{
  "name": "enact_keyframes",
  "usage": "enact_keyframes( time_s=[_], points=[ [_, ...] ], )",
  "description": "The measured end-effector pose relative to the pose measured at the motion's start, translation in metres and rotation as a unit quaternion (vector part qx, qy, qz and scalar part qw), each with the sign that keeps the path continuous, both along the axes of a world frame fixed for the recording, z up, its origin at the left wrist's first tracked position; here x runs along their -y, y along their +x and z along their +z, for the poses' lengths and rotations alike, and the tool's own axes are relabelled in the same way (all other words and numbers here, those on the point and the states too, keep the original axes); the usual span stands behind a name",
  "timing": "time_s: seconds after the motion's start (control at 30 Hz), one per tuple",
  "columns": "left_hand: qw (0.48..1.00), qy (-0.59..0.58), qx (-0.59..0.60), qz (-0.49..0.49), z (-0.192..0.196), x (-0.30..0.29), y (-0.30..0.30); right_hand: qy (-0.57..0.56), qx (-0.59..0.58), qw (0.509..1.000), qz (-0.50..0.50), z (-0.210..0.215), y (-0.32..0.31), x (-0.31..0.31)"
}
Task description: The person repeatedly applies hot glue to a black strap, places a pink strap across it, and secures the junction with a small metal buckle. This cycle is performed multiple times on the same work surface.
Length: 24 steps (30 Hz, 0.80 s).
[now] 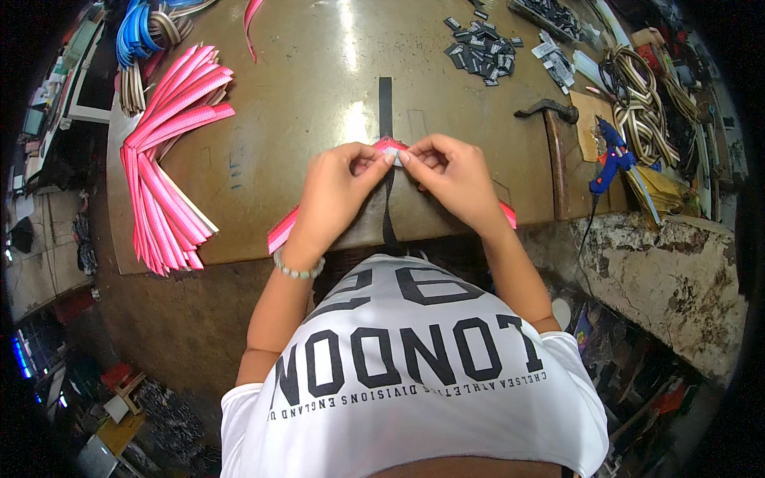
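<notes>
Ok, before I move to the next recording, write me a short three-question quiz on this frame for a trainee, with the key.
1. True or false: the hammer lies to the right of both hands.

2. Where is the pile of small black pieces?
A) Between the person's forearms
B) Farther up the table than the hands, toward the right
C) At the table's left edge

3. What is pinched between the fingers of the left hand and the right hand?

Key:
1. True.
2. B.
3. A small pale piece, held close to the middle of a pink strip; the fingers hide most of it.
</notes>
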<state>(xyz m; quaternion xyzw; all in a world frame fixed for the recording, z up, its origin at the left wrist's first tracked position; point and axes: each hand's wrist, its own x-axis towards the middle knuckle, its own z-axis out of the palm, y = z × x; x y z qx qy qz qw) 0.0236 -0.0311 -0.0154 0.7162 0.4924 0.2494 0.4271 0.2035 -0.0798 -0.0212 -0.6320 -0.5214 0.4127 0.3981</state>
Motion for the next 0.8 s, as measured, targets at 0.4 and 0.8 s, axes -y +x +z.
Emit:
enact_keyframes(
  time_s=[0.4, 0.8],
  points=[
    [0.998, -0.028, -0.021, 0.042, -0.019, -0.02, 0.006, -0.011, 0.117, 0.993, -0.029, -0.013, -0.007, -0.013],
    [0.996, 0.044, 0.056, -0.056, -0.014, -0.002, -0.013, 0.007, 0.124, 0.991, -0.044, -0.019, -0.011, -0.011]
  ],
)
